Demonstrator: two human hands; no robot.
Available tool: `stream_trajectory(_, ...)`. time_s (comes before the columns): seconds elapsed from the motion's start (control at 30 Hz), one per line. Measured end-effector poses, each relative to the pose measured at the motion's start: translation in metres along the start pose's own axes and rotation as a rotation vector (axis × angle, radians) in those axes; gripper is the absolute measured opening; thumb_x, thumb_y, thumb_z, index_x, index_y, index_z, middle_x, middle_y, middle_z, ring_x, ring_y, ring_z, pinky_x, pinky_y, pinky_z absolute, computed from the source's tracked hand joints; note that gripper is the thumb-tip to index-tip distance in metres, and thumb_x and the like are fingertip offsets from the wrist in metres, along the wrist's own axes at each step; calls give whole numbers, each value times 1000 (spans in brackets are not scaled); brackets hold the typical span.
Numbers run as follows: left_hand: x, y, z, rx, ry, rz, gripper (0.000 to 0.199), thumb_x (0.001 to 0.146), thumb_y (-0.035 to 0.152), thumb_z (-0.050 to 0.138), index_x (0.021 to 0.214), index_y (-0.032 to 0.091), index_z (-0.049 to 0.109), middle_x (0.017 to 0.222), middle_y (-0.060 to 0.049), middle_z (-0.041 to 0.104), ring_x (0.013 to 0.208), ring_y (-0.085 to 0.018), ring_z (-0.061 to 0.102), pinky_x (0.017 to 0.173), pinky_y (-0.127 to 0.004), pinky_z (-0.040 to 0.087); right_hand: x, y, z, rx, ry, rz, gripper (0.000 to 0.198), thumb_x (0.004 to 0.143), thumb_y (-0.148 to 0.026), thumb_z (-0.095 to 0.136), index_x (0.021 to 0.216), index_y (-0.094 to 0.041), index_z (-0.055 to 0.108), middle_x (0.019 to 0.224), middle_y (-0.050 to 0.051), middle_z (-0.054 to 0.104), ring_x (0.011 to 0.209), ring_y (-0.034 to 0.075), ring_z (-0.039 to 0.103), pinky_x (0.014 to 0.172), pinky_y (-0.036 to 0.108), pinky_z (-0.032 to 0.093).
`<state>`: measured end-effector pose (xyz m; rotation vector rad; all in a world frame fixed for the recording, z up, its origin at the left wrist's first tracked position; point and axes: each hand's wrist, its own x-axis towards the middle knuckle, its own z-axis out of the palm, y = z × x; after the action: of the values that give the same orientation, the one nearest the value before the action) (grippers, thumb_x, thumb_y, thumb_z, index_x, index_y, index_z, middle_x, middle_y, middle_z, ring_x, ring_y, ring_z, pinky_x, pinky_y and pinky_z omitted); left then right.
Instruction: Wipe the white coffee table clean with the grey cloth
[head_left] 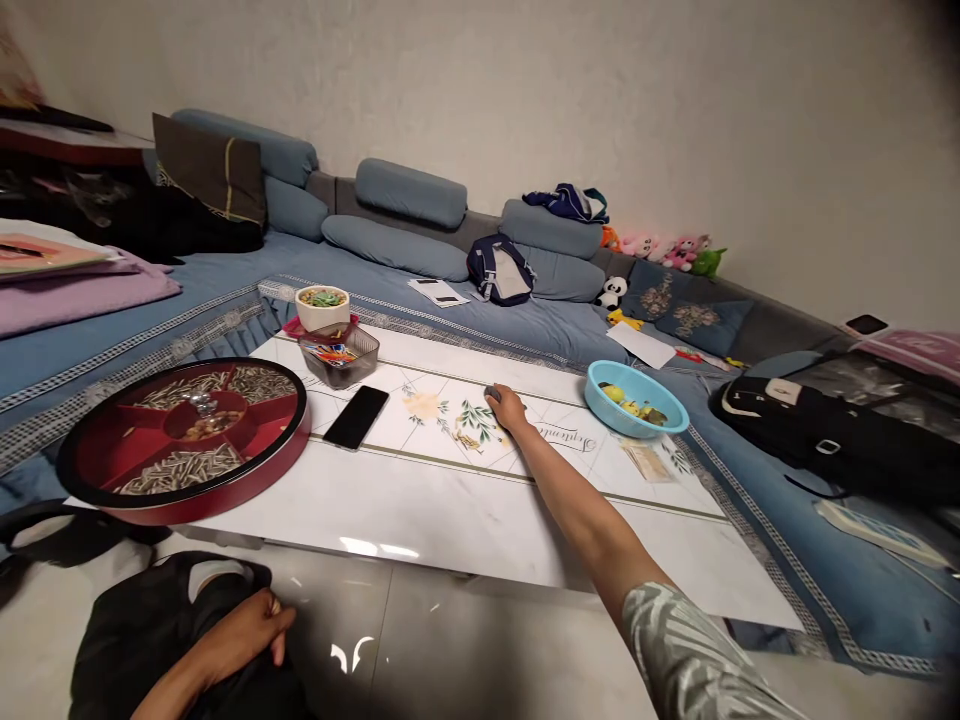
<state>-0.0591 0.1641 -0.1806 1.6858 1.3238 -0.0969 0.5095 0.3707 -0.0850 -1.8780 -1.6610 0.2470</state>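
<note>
My right hand reaches far across the white marble table and is closed on a small dark grey object resting on the flower-patterned middle of the tabletop. To its left lies a black phone, face up. To its right stands a blue plastic bowl with yellow-green scraps inside. My left hand rests down at the lower left on my dark-clothed knee, fingers curled, holding nothing that I can see.
A round red divided tray of seeds sits on the table's left end. Behind the phone stand a clear box and a white bowl. A blue sofa with cushions, bags and plush toys lies beyond. A black backpack lies right.
</note>
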Motion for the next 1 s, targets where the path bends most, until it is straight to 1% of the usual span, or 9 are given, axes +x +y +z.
stream_trajectory(0.13,9,-7,4,4,4,3,63,81,68,41,51,22,72,54,-11,58,66,-31,57,74,-41,43,18,-32,25,5,-107,-132,50,102,-32,62,147,-10,67,160,21,61,150,35,55,129,52,38)
stream_trajectory(0.3,14,-2,6,23,15,-1,62,79,68,42,51,22,71,54,-9,52,62,-28,50,70,-41,38,-11,-59,32,61,-301,-374,50,100,-38,70,147,-24,70,159,7,65,150,25,57,128,41,41)
stream_trajectory(0.4,12,4,6,36,37,-4,61,78,70,42,47,23,65,50,-7,46,60,-28,49,69,-40,39,-26,-55,24,87,-347,-417,49,97,-47,76,143,-31,73,154,1,69,146,24,61,125,39,46)
stream_trajectory(0.5,9,10,5,27,45,4,61,79,71,43,45,25,62,49,-8,47,61,-28,51,70,-40,42,-26,-31,2,73,-264,-304,46,101,-48,69,143,-30,73,154,4,69,144,25,62,124,42,46)
stream_trajectory(0.67,2,19,0,27,40,-15,59,75,70,42,48,24,67,54,-10,56,65,-31,55,75,-43,42,-37,27,-59,-62,-6,76,49,103,-32,56,146,-12,68,159,21,62,150,35,55,128,55,38)
stream_trajectory(0.73,1,18,-1,19,33,-16,59,74,69,41,49,24,68,58,-12,60,67,-32,57,76,-43,43,-62,42,-80,-118,65,185,51,103,-31,53,147,-9,66,159,25,60,150,37,55,127,56,39)
stream_trajectory(0.83,4,12,0,7,37,0,60,75,70,41,49,24,67,59,-12,62,69,-33,59,77,-43,45,-128,52,-98,-181,139,273,53,104,-35,51,148,-10,66,157,25,61,149,39,57,124,57,44)
stream_trajectory(0.93,8,5,3,45,54,30,61,76,73,41,45,24,60,53,-10,55,66,-31,59,74,-40,48,-216,49,-91,-215,189,280,54,105,-40,49,149,-13,65,156,24,62,150,39,56,125,58,45)
stream_trajectory(1.0,9,3,4,77,59,41,62,77,74,41,43,24,58,53,-9,53,66,-31,60,73,-39,50,-272,37,-73,-209,212,194,53,107,-41,49,149,-13,66,157,22,63,151,38,55,126,57,44)
